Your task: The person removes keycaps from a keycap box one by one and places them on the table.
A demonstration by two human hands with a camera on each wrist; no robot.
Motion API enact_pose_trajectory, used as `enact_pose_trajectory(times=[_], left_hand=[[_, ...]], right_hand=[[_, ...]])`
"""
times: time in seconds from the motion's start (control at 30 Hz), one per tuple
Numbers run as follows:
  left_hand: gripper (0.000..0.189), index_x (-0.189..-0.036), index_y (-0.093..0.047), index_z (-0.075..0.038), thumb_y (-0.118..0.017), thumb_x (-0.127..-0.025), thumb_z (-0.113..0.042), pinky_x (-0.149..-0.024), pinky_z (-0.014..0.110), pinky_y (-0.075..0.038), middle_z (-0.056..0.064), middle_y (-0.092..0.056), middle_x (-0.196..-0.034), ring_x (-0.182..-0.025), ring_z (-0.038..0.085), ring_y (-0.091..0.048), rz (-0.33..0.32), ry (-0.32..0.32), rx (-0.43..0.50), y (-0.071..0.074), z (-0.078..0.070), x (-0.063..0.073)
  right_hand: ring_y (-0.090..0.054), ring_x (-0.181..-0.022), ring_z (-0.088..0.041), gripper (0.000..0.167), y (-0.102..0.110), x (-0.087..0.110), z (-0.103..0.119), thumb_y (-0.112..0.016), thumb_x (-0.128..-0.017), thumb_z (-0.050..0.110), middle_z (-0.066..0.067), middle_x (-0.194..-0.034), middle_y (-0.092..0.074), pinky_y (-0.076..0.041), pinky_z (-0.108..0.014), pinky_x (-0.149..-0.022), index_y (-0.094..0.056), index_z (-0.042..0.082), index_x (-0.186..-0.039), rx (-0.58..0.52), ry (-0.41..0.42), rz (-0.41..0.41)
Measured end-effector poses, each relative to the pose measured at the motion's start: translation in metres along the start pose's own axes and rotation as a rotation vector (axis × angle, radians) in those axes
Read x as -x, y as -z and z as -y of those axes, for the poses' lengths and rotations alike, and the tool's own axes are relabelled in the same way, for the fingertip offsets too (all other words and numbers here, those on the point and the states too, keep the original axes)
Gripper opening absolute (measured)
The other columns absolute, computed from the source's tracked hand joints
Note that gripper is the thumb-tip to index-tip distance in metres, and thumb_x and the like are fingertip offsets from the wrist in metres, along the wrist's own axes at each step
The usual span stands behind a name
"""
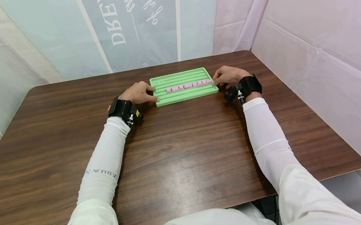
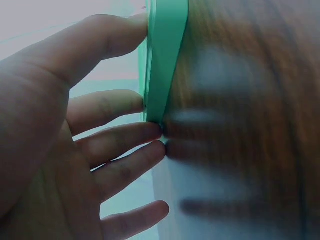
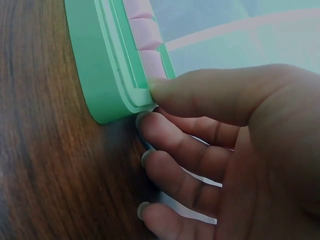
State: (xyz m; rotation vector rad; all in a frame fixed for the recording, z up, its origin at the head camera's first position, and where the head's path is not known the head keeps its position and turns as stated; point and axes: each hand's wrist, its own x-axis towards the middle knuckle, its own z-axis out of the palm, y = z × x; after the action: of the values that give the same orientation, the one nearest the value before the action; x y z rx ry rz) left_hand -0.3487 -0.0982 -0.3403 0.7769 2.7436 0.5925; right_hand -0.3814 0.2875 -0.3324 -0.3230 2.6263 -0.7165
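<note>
A flat green tray [image 1: 182,98] with long grooves lies near the far side of the table. Along one groove runs a row of small pink blocks [image 1: 187,86], shaped like keycaps. At the tray's left end, my left hand [image 1: 137,93] touches the edge with thumb and forefinger; its other fingers spread past the corner in the left wrist view. My right hand [image 1: 231,75] grips the right end. There the thumb [image 3: 187,95] lies on the rim beside the last pink block [image 3: 152,64], with the other fingers curled against the end wall; the forefinger is partly hidden.
The brown wood-grain table [image 1: 186,157] extends toward the person and to both sides. Behind its far edge hangs a pale blue curtain [image 1: 146,53] with white lettering, and a whitish sheet [image 1: 333,33] hangs along the right. Black wrist cameras [image 1: 122,109] are strapped on both wrists.
</note>
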Motion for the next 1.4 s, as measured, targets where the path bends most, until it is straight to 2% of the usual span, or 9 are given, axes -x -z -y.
enact_pose_trajectory(times=[0.1,0.3,0.63,0.87,1.1,1.23,1.4], left_hand=[[0.048,-0.129,-0.061,-0.009,-0.067,-0.091,-0.037,-0.065,0.029,-0.034,0.009,-0.048,-0.147,-0.06,0.015,-0.032,-0.001,-0.006,0.007,-0.0005,-0.0007,0.0024],[0.053,-0.135,-0.055,-0.009,-0.066,-0.091,-0.036,-0.068,0.03,-0.035,0.009,-0.048,-0.147,-0.065,0.015,-0.037,0.005,-0.01,0.009,-0.0027,0.0,0.0054],[0.053,-0.135,-0.055,-0.008,-0.066,-0.091,-0.036,-0.07,0.03,-0.036,0.009,-0.047,-0.147,-0.068,0.017,-0.04,0.001,-0.007,0.012,0.0006,-0.0034,0.0062],[0.053,-0.135,-0.055,-0.008,-0.066,-0.091,-0.035,-0.069,0.03,-0.036,0.01,-0.047,-0.147,-0.061,0.015,-0.036,-0.005,-0.02,0.023,-0.0002,-0.0011,0.0066],[0.059,-0.139,-0.05,-0.008,-0.067,-0.09,-0.036,-0.076,0.032,-0.038,0.01,-0.047,-0.147,-0.073,0.018,-0.045,-0.009,-0.013,0.038,-0.0021,0.0045,0.0073],[0.058,-0.138,-0.05,-0.008,-0.067,-0.09,-0.037,-0.074,0.031,-0.037,0.011,-0.047,-0.147,-0.069,0.017,-0.042,-0.003,-0.017,0.035,-0.0023,0.0062,0.0063],[0.054,-0.134,-0.056,-0.007,-0.068,-0.09,-0.036,-0.067,0.03,-0.036,0.011,-0.048,-0.146,-0.061,0.016,-0.035,0.005,-0.012,0.017,0.0014,0.0039,0.0076]], right_hand=[[-0.056,-0.108,-0.031,0.034,-0.0002,0.0007,0.0008,-0.056,-0.098,0.026,-0.015,-0.12,-0.056,-0.054,-0.042,-0.085,-0.057,0.002,-0.121,-0.004,-0.002,0.001],[-0.056,-0.102,-0.028,0.032,-0.0023,0.0033,0.0016,-0.055,-0.098,0.025,-0.015,-0.115,-0.056,-0.053,-0.041,-0.083,-0.056,0.002,-0.121,-0.002,0.017,0.011],[-0.055,-0.093,-0.024,0.032,0.0005,0.0048,0.0036,-0.056,-0.098,0.026,-0.011,-0.105,-0.058,-0.052,-0.036,-0.078,-0.057,0.003,-0.118,-0.02,0.007,0.008],[-0.055,-0.094,-0.025,0.03,0.0013,0.0041,0.005,-0.055,-0.098,0.026,-0.011,-0.106,-0.058,-0.052,-0.037,-0.079,-0.057,0.003,-0.117,-0.006,0.012,0.009],[-0.055,-0.095,-0.025,0.03,0.0005,0.0037,0.0044,-0.055,-0.098,0.026,-0.012,-0.108,-0.057,-0.052,-0.036,-0.079,-0.056,0.003,-0.118,0.001,0.02,0.023],[-0.054,-0.096,-0.025,0.029,-0.0003,0.0032,0.0043,-0.055,-0.098,0.026,-0.011,-0.109,-0.057,-0.052,-0.036,-0.078,-0.057,0.004,-0.117,0.005,0.027,0.034],[-0.053,-0.095,-0.024,0.028,-0.0005,0.002,0.0068,-0.054,-0.098,0.026,-0.009,-0.108,-0.055,-0.052,-0.035,-0.077,-0.056,0.004,-0.115,0.016,0.04,0.043]])
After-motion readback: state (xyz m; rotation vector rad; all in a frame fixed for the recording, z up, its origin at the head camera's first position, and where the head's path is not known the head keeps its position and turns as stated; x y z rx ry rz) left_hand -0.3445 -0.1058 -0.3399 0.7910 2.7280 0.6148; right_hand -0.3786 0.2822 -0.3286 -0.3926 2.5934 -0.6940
